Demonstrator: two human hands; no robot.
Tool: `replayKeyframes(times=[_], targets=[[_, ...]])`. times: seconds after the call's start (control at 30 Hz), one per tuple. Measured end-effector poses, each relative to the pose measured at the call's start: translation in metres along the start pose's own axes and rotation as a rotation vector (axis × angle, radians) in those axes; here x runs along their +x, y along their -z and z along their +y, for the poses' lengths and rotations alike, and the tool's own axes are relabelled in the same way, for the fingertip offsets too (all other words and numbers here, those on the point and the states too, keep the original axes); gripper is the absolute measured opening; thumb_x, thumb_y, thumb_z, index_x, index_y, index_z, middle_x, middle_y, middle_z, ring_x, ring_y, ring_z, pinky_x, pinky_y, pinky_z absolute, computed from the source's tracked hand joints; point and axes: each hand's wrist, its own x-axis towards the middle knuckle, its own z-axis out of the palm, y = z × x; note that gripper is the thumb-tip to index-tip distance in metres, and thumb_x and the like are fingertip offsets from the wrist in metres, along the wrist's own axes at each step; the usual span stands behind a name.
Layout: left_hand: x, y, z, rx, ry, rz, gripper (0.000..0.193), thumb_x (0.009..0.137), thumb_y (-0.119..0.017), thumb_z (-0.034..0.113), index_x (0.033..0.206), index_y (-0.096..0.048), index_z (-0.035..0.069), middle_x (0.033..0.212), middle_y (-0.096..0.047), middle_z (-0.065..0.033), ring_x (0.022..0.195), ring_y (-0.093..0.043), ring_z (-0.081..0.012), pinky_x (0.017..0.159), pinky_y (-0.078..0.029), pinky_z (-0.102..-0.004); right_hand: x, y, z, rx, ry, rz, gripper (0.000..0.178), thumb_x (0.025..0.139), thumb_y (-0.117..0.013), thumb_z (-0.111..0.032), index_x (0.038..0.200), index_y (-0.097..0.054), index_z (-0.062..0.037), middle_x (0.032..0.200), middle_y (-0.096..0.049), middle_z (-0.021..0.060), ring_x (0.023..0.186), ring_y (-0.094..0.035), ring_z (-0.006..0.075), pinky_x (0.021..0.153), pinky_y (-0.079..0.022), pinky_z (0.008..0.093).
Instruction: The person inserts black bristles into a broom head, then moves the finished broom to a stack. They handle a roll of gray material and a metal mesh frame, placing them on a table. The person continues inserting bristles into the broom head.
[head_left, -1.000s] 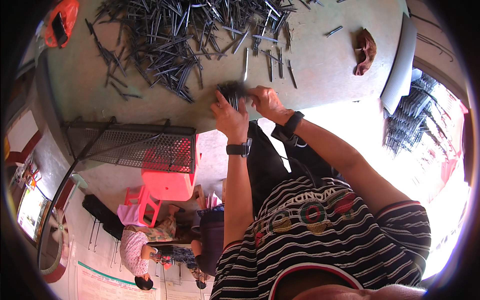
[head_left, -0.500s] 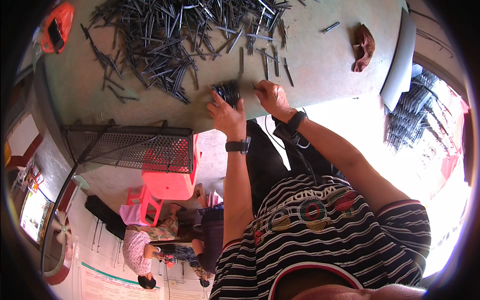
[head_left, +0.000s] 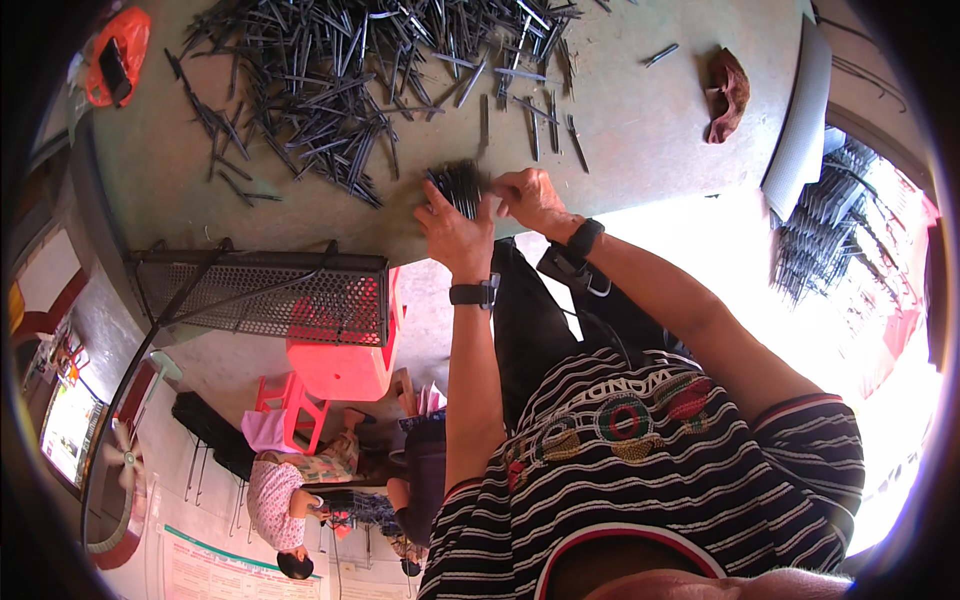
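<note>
My left hand (head_left: 455, 232) is closed round a bundle of thin black sticks (head_left: 460, 188), held upright at the table's near edge with their ends fanned a little. Just right of the bundle, my right hand (head_left: 532, 200) has its thumb and fingers pinched together close to the left thumb. Whatever is in that pinch is too small and blurred to make out. Beyond both hands spreads a large loose pile of similar black sticks (head_left: 330, 90). Several single sticks (head_left: 577, 143) lie apart from it, just past my right hand.
A brown cloth (head_left: 728, 97) lies on the table (head_left: 640, 130) at the right. At the far left is a red plastic bag (head_left: 118, 60) with a dark phone-like object on it. Below the table edge are a black mesh rack (head_left: 265, 290) and red stools (head_left: 340, 370). Other people sit beyond, lower left.
My right hand has moved left, up against the bundle and the left thumb. The left hand keeps its hold in nearly the same place.
</note>
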Motion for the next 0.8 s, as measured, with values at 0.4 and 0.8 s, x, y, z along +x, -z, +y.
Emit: replayKeyframes(times=[0.4,0.8], targets=[[0.001,0.002,0.006,0.037,0.039,-0.044,0.086,0.065,-0.075,0.036,0.130,-0.029,0.003,0.101,-0.045,-0.0189,0.087,-0.054,-0.0364,0.067,-0.048,-0.0443,0.061,0.022,-0.015,-0.887,0.826,-0.016,0.018,0.069,-0.055,-0.010,0.086,-0.055,-0.0029,0.091,-0.047,0.0129,0.079,-0.056,0.0243,0.052,-0.049,0.0329],[0.002,-0.002,0.006,0.074,0.028,-0.020,0.085,0.065,-0.074,0.037,0.129,-0.031,0.002,0.099,-0.046,-0.0190,0.087,-0.054,-0.0364,0.067,-0.048,-0.0437,0.052,0.068,-0.018,-0.679,0.398,0.419,0.010,0.079,-0.054,-0.011,0.087,-0.055,-0.0057,0.081,-0.057,0.0141,0.064,-0.058,0.0332,0.055,-0.047,0.0434]])
